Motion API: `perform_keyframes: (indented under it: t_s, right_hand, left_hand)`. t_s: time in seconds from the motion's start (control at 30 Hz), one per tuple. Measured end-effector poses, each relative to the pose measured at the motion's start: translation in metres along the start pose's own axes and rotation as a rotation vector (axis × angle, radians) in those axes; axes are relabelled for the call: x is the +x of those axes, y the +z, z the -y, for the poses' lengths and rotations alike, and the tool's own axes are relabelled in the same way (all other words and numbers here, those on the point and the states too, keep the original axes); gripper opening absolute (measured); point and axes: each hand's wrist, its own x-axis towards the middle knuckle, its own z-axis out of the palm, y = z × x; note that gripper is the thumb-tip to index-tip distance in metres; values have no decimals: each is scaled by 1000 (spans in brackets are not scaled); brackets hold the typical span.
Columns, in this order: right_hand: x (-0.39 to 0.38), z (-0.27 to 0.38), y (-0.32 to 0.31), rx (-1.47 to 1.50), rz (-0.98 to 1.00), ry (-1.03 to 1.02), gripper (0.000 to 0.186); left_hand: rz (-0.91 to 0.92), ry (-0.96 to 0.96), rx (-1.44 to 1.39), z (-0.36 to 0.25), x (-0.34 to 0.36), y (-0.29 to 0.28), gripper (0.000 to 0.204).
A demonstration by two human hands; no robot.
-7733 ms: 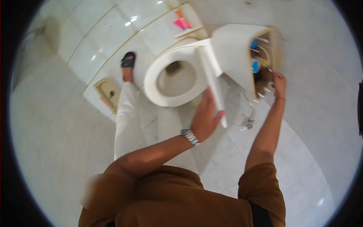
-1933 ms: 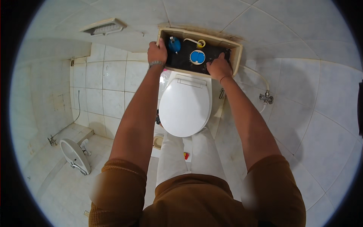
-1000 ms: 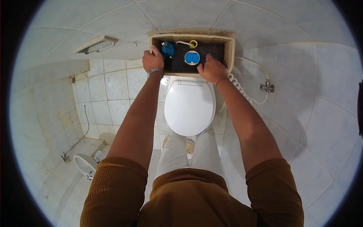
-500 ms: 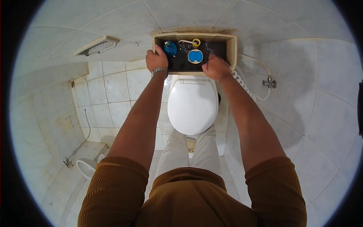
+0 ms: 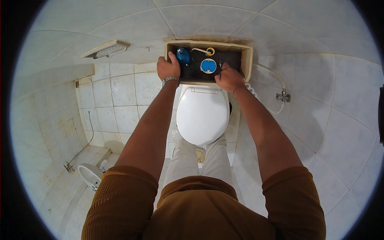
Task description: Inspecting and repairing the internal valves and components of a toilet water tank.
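Observation:
The open toilet tank [image 5: 208, 43] has a beige rim and a dark inside. My left hand [image 5: 169, 69] is closed over its left wall, thumb on the inner side. Near that thumb stands a blue plastic fitting [image 5: 183, 56]. A round flush valve with a blue top [image 5: 208, 66] sits mid-tank, and behind it a white tube [image 5: 199, 50] leads to a yellow ring [image 5: 210, 51]. My right hand [image 5: 231, 78] reaches over the front wall at the right, fingers curled beside the flush valve. Whatever its fingertips grip is too small to make out.
Below the tank is the white toilet lid [image 5: 203, 116], closed. A hose runs from the tank's right side to a metal wall valve [image 5: 283, 97]. A soap dish [image 5: 107, 50] juts from the wall at left, and a small washbasin [image 5: 90, 175] is at lower left.
The whole view has shifted a little, so the tank sits slightly lower in the picture. My left hand keeps its hold on the wall; my right hand stays curled beside the flush valve.

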Motion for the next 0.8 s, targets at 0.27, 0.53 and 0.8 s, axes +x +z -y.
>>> perform_keyframes:
  t_s: [0.27, 0.53, 0.8]
  right_hand:
    - [-4, 8, -2, 58, -105, -14, 33]
    - [-4, 17, -18, 58, 83, 66, 45]
    - [2, 0, 2, 57, -17, 40, 54]
  left_hand:
    - [-19, 7, 24, 2, 3, -3, 55]
    - [-23, 5, 32, -2, 2, -6, 55]
    - [-27, 13, 16, -5, -1, -2, 55]
